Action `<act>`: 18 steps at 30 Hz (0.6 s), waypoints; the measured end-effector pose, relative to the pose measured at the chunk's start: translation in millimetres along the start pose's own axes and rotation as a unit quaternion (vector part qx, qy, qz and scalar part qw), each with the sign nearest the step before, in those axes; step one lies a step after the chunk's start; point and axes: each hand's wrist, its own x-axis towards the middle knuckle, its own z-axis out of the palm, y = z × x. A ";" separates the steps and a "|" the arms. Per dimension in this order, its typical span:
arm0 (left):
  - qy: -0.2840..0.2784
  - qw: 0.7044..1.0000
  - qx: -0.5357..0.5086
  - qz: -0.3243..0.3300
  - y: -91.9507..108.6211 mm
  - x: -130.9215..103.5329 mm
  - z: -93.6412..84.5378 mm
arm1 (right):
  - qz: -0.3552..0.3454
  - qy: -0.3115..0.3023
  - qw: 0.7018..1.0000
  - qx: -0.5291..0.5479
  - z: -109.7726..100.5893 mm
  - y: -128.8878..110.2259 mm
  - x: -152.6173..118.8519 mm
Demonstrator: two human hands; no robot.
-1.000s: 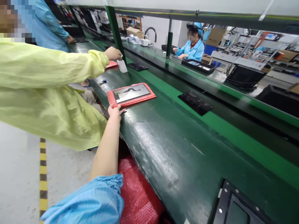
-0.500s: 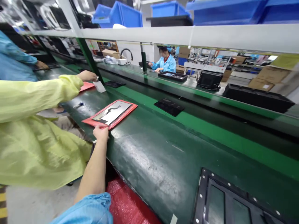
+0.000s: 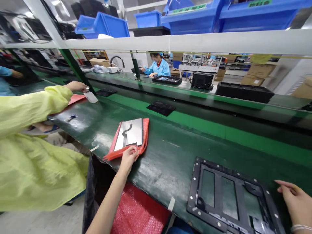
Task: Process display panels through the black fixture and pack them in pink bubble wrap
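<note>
My left hand (image 3: 130, 156) is closed on the near edge of a red bubble-wrap sheet (image 3: 145, 131) at centre left. A flat silver panel (image 3: 135, 131) with a dark curved ribbon cable lies on that sheet. At the right edge, my right hand (image 3: 293, 198) is held beside a black frame (image 3: 218, 182) with rectangular openings and pale dots, not touching it. Its fingers are apart and hold nothing. The frame rests on the green worktop (image 3: 168, 159).
To the left, a person in a yellow smock (image 3: 31, 162) holds a white tag (image 3: 91, 97). A black panel (image 3: 161, 108) lies farther back on the bench. Red bubble wrap (image 3: 141, 211) is below the near edge. Blue bins (image 3: 192, 19) stand on the shelf overhead.
My left hand has pulled the red sheet and silver panel to the right and nearer, turning them. My right hand has come into view, and the view has shifted right.
</note>
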 end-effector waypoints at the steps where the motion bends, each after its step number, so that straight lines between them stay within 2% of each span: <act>1: -0.034 0.999 -0.004 0.000 0.4 -11.7 7.1 | 0.019 -0.016 1.000 0.010 -2.4 -6.0 -2.1; 5: -0.160 0.987 0.001 -0.018 0.5 -52.4 37.9 | -0.001 -0.035 0.999 0.035 -8.2 -18.1 -9.8; 9: -0.262 0.964 0.018 -0.050 1.3 -80.8 65.2 | -0.020 -0.016 0.999 0.043 -9.0 -17.6 -14.8; 11: -0.304 0.950 0.027 -0.066 6.1 -91.1 70.3 | -0.030 -0.002 0.999 0.043 -10.2 -18.6 -17.1; 14: -0.364 0.924 0.080 -0.089 22.8 -100.3 63.5 | -0.043 0.015 0.998 0.046 -14.2 -22.0 -21.0; 16: -0.348 0.924 0.140 -0.069 39.0 -98.3 55.3 | -0.050 0.021 0.997 0.052 -17.7 -24.5 -24.1; 18: -0.255 0.947 0.195 0.001 55.2 -86.9 53.1 | -0.053 0.021 0.997 0.060 -20.7 -26.6 -27.6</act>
